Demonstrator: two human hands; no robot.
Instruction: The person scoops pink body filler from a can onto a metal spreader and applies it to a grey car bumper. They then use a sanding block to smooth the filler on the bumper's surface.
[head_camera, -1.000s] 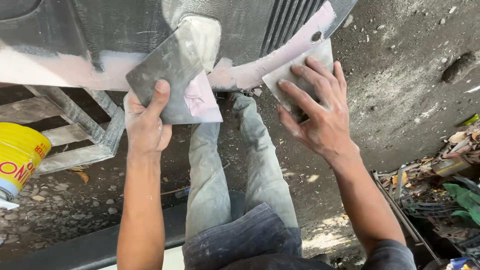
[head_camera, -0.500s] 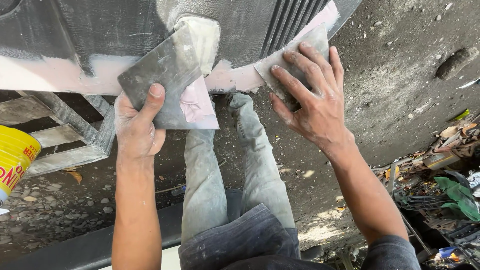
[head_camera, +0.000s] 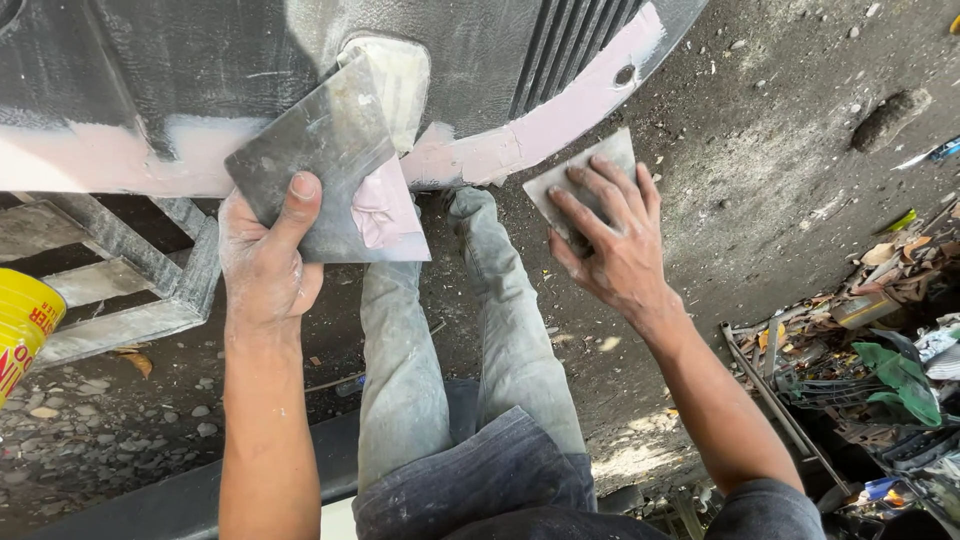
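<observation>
While the person sits on the ground with legs (head_camera: 440, 350) in dusty jeans stretched out under the work, both hands stay up at the edge of the panel ahead. His left hand (head_camera: 265, 260) grips a flat metal board (head_camera: 325, 165) by its lower corner, thumb pressed on top, tilted so that the smear of pink filler (head_camera: 385, 210) on its near edge stays put and within reach. His right hand (head_camera: 610, 240) is spread open, fingers pressing a small grey spreader (head_camera: 570, 175) flat, just below the curved lip of the dark car panel (head_camera: 250, 70), probably so the blade follows the curve. A band of pink filler (head_camera: 560, 105) already runs along that lip. Beyond the left arm sits a metal frame (head_camera: 130, 280) and a yellow bucket (head_camera: 25, 330); far right, a heap of scrap (head_camera: 870, 360) lies on the dirt.
</observation>
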